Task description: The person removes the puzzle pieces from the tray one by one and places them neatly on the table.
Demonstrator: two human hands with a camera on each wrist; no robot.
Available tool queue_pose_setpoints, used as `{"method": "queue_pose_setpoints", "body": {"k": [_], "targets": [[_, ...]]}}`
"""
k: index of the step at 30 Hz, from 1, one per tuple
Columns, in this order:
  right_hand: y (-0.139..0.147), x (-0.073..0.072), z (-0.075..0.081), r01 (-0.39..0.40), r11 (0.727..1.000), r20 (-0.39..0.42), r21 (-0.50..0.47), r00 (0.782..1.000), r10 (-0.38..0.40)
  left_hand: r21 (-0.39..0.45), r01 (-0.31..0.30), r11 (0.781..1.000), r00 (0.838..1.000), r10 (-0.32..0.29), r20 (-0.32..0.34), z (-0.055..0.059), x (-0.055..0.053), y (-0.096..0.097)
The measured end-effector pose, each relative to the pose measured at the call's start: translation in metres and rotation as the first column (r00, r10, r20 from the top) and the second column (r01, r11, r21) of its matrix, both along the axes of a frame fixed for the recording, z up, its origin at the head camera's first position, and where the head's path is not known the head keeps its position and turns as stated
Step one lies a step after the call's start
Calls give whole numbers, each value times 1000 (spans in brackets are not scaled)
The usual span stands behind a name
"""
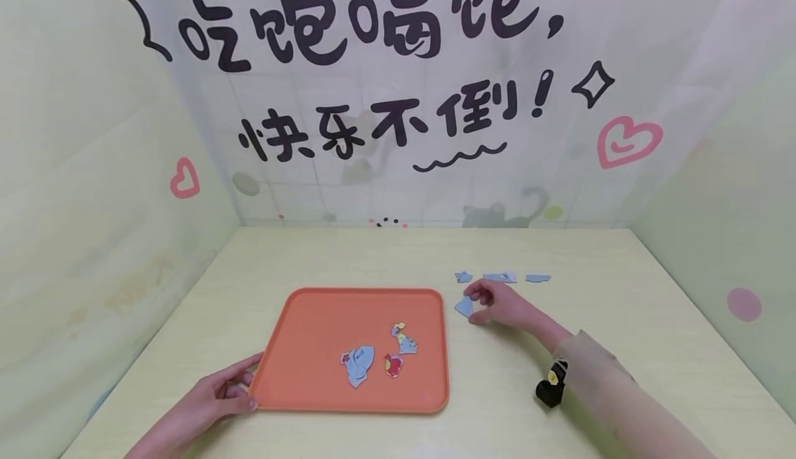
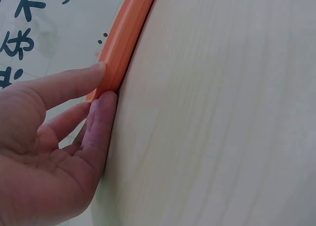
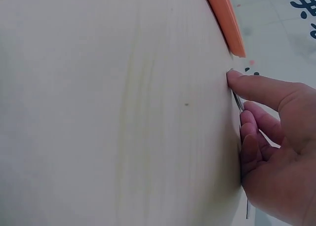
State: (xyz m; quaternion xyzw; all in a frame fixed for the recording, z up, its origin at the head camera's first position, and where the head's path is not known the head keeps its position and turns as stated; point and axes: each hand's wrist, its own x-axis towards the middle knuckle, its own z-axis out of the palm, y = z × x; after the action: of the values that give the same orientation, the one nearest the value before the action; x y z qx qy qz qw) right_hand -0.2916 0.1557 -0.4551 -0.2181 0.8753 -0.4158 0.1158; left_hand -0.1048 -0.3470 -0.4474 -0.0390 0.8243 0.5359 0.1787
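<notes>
My right hand (image 1: 500, 305) pinches a blue piece (image 1: 463, 307) just beyond the right edge of the orange tray (image 1: 323, 328); carried too low, it could snag that rim. My left hand (image 1: 218, 391) grips the near-left corner: a tug might shift the loose pieces (image 1: 358, 365).

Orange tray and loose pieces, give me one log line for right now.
left hand: holds near-left corner of orange tray; right hand: holds blue piece right of tray; on tray: loose pieces; farther back: three pieces
</notes>
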Motion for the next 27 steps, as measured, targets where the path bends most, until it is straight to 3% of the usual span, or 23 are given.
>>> {"method": "queue_pose_setpoints", "body": {"k": [16, 22, 27], "targets": [[5, 4, 3, -89, 996, 2, -31, 996, 89, 11, 4, 1000, 1000, -4, -14, 3, 0, 2], [3, 2, 1, -70, 997, 26, -17, 997, 70, 3, 14, 1000, 1000, -13, -21, 2, 1, -1], [2, 1, 1, -96, 995, -17, 31, 995, 96, 0, 11, 1000, 1000, -11, -15, 0, 2, -2]]}}
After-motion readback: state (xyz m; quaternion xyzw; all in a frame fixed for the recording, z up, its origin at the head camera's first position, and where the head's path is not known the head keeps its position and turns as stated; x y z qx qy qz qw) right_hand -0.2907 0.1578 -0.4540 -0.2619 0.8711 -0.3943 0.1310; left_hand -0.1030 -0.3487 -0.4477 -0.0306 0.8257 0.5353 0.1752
